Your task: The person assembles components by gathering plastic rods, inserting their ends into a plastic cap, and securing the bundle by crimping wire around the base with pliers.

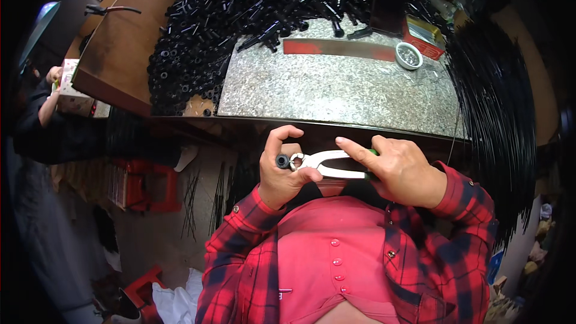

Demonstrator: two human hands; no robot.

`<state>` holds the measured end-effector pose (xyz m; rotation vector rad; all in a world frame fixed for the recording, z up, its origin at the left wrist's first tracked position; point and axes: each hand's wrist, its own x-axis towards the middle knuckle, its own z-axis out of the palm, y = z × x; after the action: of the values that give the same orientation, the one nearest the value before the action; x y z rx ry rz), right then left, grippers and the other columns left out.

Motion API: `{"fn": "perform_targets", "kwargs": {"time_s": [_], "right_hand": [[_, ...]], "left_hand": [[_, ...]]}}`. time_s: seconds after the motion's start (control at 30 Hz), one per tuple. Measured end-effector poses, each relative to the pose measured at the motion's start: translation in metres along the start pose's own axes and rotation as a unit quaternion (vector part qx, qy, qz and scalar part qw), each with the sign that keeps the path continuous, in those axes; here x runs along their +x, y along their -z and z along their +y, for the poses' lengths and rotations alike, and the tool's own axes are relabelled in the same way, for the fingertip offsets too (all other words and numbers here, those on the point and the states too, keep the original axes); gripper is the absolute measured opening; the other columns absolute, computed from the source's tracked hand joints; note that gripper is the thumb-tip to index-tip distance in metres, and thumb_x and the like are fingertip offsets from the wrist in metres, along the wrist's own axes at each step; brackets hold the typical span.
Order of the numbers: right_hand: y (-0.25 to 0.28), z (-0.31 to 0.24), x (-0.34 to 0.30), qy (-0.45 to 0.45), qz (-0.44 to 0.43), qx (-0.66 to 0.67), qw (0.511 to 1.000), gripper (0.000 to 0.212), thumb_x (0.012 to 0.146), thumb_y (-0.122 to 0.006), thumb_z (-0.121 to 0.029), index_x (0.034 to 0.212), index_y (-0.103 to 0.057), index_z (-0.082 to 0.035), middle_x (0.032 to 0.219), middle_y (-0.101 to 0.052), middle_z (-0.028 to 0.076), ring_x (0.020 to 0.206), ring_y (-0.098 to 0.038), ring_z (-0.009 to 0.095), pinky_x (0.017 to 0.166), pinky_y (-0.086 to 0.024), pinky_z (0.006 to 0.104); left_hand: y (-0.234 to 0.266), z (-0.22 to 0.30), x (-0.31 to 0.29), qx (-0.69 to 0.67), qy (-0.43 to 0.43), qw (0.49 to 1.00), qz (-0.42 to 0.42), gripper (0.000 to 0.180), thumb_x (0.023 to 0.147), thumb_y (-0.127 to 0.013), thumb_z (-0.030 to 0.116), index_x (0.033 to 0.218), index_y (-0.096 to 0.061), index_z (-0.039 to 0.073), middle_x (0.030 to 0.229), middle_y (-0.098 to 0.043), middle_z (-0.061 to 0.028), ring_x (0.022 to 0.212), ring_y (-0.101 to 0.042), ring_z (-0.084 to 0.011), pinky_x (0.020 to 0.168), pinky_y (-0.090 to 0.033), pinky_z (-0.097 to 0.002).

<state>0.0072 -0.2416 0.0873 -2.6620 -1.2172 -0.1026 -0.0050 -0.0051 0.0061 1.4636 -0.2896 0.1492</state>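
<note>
My left hand (276, 177) is closed around a short black cylindrical part (282, 161) with a hole in its end, just beyond the front edge of the bench. In my right hand (408, 171) is a pair of end-cutting pincers (312, 161) with bright metal arms and some green at the handle. Its rounded jaws are right beside the black part; whether they grip anything there is too small to tell. My right index finger stretches along the upper handle, and my left thumb lies by the pincers' head.
A speckled stone slab (336, 93) covers the bench front, bearing a red-stained flat bar (336, 48) and a white bowl (409, 56) of small bits. Black parts (204, 30) heap behind; a dark phone-like slab (389, 3) stands there. Black rods (492, 96) hang right. Another person's arm (49, 108) shows left.
</note>
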Motion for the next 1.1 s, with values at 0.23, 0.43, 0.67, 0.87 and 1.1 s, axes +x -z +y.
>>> {"fn": "perform_targets", "kwargs": {"time_s": [0.23, 0.43, 0.67, 0.87, 1.1], "right_hand": [[-0.009, 0.010, -0.001, 0.012, 0.047, -0.014, 0.999, 0.082, 0.069, -0.074, -0.032, 0.143, -0.043, -0.015, 0.077, -0.051, 0.011, 0.068, -0.057, 0.025, 0.061, -0.046, 0.0364], [0.005, 0.011, -0.011, 0.035, 0.040, -0.039, 0.998, 0.053, 0.089, -0.048, -0.017, 0.142, -0.045, -0.017, 0.081, -0.053, 0.011, 0.072, -0.059, 0.024, 0.061, -0.049, 0.0346], [0.012, 0.005, -0.018, 0.043, -0.015, -0.055, 0.997, 0.089, 0.069, -0.078, -0.034, 0.145, -0.038, -0.009, 0.085, -0.059, 0.014, 0.075, -0.064, 0.026, 0.057, -0.054, 0.0340], [0.000, -0.009, -0.007, 0.004, -0.001, -0.030, 1.000, 0.093, 0.061, -0.081, -0.031, 0.143, -0.042, -0.009, 0.084, -0.057, 0.013, 0.070, -0.062, 0.025, 0.055, -0.053, 0.0346], [-0.002, -0.007, -0.010, -0.031, 0.011, 0.035, 0.999, 0.078, 0.071, -0.076, -0.032, 0.141, -0.045, -0.014, 0.078, -0.051, 0.011, 0.065, -0.059, 0.024, 0.054, -0.048, 0.0351]], "left_hand": [[-0.002, -0.004, 0.005, 0.014, 0.004, 0.999, 0.033, 0.095, 0.057, -0.084, 0.056, 0.122, -0.043, -0.001, 0.061, -0.050, 0.0036, 0.056, -0.046, -0.0040, 0.051, -0.031, -0.0191], [-0.003, 0.001, 0.008, 0.005, 0.018, 0.999, 0.028, 0.103, 0.052, -0.081, 0.063, 0.122, -0.042, -0.001, 0.060, -0.055, 0.0005, 0.054, -0.051, -0.0054, 0.050, -0.032, -0.0180], [-0.004, 0.005, 0.004, 0.039, 0.036, 0.996, -0.068, 0.046, 0.076, -0.070, 0.011, 0.114, -0.045, 0.002, 0.056, -0.046, 0.0041, 0.051, -0.039, -0.0025, 0.049, -0.027, -0.0198], [-0.007, 0.003, 0.000, 0.035, 0.014, 0.997, 0.066, 0.040, 0.078, -0.065, 0.001, 0.111, -0.042, 0.002, 0.062, -0.051, 0.0002, 0.054, -0.044, -0.0042, 0.050, -0.033, -0.0202], [-0.004, 0.007, 0.013, -0.023, 0.045, 0.999, 0.011, 0.054, 0.074, -0.070, -0.006, 0.117, -0.039, 0.006, 0.078, -0.057, -0.0042, 0.063, -0.049, -0.0044, 0.056, -0.039, -0.0188]]}}
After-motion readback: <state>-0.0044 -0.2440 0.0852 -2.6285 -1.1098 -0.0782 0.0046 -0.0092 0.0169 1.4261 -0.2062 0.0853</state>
